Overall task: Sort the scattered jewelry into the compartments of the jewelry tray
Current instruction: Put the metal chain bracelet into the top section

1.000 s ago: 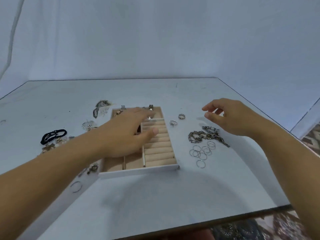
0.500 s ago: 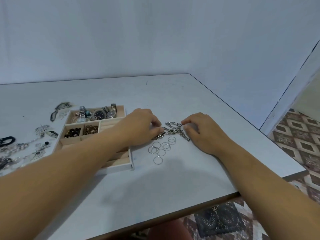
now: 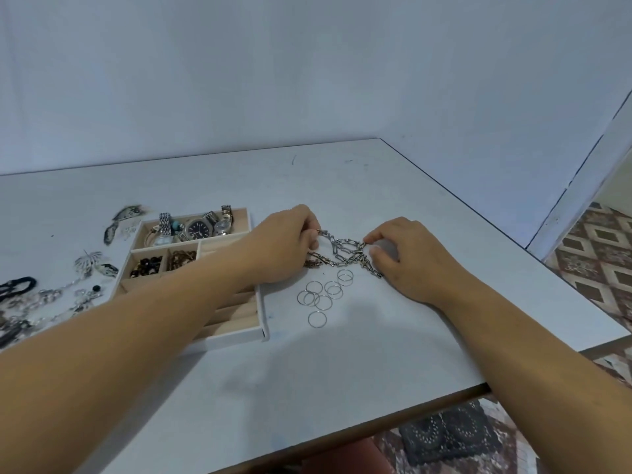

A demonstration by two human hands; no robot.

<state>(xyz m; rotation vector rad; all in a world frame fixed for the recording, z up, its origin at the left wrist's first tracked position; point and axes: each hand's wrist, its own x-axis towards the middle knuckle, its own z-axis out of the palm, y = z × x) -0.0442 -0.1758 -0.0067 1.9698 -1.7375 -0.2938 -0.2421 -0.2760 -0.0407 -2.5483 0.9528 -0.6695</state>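
Silver link chain [image 3: 343, 254] lies in a tangled heap on the desk [image 3: 342, 388], just right of the jewelry tray [image 3: 239, 336] and between both hands. The left hand [image 3: 282, 246] pinches the far left end with curled fingers [image 3: 309, 234]. The right hand [image 3: 407, 261] pinches links at the far right, its fingers [image 3: 374, 240] curled down onto them.

The likely trouble is the tangle. Pulling the two ends apart could tighten crossed loops rather than free them. A trailing length could also snag the thin hoop rings [image 3: 321, 297] lying just on the near side of the heap and scatter them. Carrying the chain too low might catch the tray's right wall.

Bare desk opens near and right of the hands. The desk's right edge slants in close beyond the right hand, with patterned floor [image 3: 598, 254] below, so a flicked piece could go over.
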